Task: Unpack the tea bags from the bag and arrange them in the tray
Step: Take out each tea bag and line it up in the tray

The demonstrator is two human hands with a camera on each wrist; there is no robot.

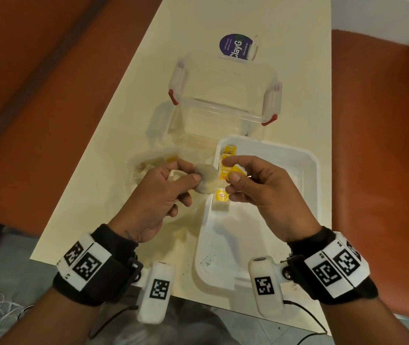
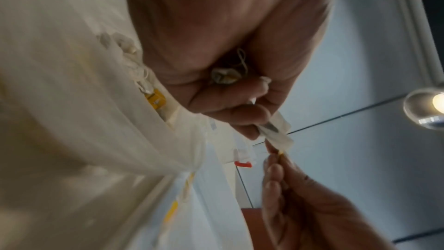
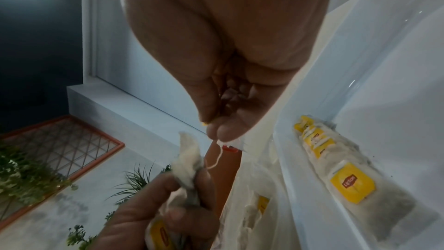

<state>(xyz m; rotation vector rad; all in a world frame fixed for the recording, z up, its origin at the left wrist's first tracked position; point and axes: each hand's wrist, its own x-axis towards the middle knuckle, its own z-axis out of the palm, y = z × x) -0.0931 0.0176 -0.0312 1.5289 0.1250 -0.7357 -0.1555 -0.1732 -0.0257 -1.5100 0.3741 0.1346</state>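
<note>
Cream tabletop point(image 1: 128, 100), orange seating either side, grey floor at 6 o'clock. White tray point(image 1: 308, 170) sits at roughly 4 o'clock from table centre; a row of Lipton tea bags point(image 1: 223, 197) with yellow tags lines its left wall. Clear latch-lid container point(image 1: 223, 100) at 12 o'clock from the tray, purple-labelled pack point(image 1: 238, 47) beyond it. Thin plastic bag point(image 1: 148, 165) with more tea bags lies at 9 o'clock from the tray, just beside it.

Left hand point(image 1: 158, 195) is clamped on a loose tea bag point(image 1: 207, 179), thumb and fingers bunched round it, above the tray's left edge. Right hand point(image 1: 253, 185) is pinched on that bag's string point(image 3: 217, 159) and tag end, close to the left hand, not touching it. Right wrist view shows the string running slack between the two.

Handling, my read: near weightless, soft paper pouch, crushes and tears easily, loose tea already speckling the tray floor. String will tangle. Best hold is a light pinch on the pouch's sealed top edge or the stiff tag, not the filled belly. Lay it flat, tag up, next in the row.
</note>
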